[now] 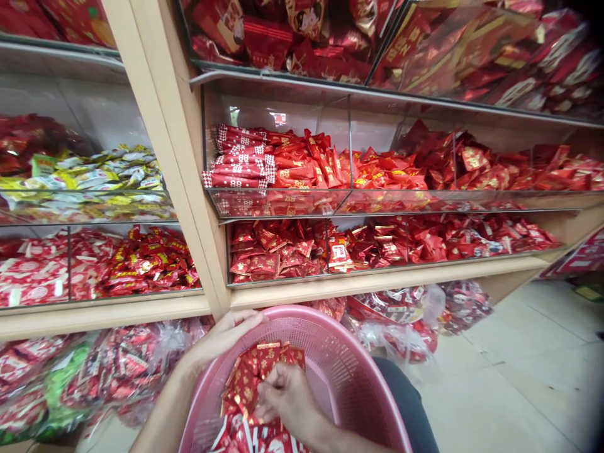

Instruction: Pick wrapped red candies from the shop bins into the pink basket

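A pink plastic basket with perforated walls stands low in front of me. Inside it, on the left side, is a pile of dark red packets with gold print. Red-and-white packets lie nearer to me. My left hand rests on the basket's far left rim, fingers stretched out. Down in the basket, my right hand is over the packets with its fingers curled in. Whatever may be between those fingers is hidden.
Wooden shelving with clear-fronted bins of red packets rises ahead. To the left is a bin of yellow-and-white packets. Bulging plastic bags sit beneath the lowest shelf. Pale floor tiles extend to the right.
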A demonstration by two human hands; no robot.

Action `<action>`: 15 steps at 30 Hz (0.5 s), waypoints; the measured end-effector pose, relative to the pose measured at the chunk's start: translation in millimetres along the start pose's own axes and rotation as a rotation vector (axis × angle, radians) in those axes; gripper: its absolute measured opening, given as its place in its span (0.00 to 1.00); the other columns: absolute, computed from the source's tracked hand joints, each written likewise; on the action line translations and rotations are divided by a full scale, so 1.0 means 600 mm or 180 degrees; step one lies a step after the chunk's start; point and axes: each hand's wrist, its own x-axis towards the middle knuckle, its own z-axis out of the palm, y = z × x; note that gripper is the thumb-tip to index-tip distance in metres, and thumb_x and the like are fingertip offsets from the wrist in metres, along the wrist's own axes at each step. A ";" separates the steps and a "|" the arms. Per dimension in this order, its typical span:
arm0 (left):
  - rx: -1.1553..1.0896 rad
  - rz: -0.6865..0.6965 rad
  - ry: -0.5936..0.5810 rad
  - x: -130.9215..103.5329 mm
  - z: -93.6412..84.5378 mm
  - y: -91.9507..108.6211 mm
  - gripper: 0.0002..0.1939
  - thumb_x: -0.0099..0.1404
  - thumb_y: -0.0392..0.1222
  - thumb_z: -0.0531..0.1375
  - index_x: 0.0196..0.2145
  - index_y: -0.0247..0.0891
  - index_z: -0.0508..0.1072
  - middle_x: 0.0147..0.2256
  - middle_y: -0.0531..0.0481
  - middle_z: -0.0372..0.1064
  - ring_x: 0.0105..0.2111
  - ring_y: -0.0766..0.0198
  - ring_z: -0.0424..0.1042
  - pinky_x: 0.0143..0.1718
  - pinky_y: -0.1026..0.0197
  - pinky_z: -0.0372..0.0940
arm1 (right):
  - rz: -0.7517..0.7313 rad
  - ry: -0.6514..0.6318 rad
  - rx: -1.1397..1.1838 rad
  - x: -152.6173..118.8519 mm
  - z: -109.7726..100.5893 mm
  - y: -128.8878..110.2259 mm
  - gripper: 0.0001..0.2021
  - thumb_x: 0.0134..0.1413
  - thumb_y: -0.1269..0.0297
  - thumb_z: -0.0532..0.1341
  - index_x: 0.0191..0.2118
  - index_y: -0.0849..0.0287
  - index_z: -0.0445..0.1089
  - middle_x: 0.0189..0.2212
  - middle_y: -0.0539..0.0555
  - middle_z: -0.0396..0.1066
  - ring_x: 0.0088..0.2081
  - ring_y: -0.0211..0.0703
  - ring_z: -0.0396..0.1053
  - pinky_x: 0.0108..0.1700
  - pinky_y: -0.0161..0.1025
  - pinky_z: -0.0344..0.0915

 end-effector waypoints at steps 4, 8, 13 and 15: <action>0.0088 -0.0049 0.0066 0.000 0.001 0.001 0.19 0.60 0.55 0.55 0.38 0.38 0.75 0.38 0.51 0.73 0.44 0.55 0.66 0.47 0.60 0.58 | -0.0059 -0.0084 -0.0338 -0.001 -0.010 0.009 0.27 0.31 0.37 0.62 0.22 0.57 0.54 0.10 0.43 0.61 0.14 0.37 0.65 0.12 0.28 0.52; 0.0142 0.0006 0.0069 0.001 0.002 0.001 0.20 0.60 0.56 0.55 0.37 0.38 0.75 0.38 0.50 0.74 0.44 0.55 0.67 0.46 0.60 0.58 | -0.0315 -0.0202 -0.0736 -0.007 -0.036 -0.050 0.24 0.40 0.39 0.59 0.21 0.57 0.53 0.10 0.43 0.60 0.13 0.35 0.64 0.12 0.27 0.49; 0.0163 0.0065 -0.0027 0.005 0.000 -0.001 0.20 0.59 0.56 0.55 0.38 0.38 0.75 0.39 0.50 0.74 0.42 0.56 0.68 0.45 0.61 0.59 | -0.1478 -0.0154 -0.1192 0.010 -0.081 -0.201 0.19 0.50 0.47 0.56 0.22 0.58 0.57 0.13 0.45 0.63 0.15 0.35 0.65 0.17 0.29 0.54; 0.0109 0.0058 -0.0107 0.007 0.000 -0.002 0.20 0.60 0.56 0.55 0.38 0.37 0.75 0.38 0.50 0.74 0.41 0.56 0.68 0.44 0.60 0.60 | -0.2105 0.0114 -0.1644 0.028 -0.095 -0.256 0.16 0.54 0.52 0.55 0.24 0.59 0.61 0.15 0.46 0.64 0.18 0.34 0.65 0.21 0.30 0.57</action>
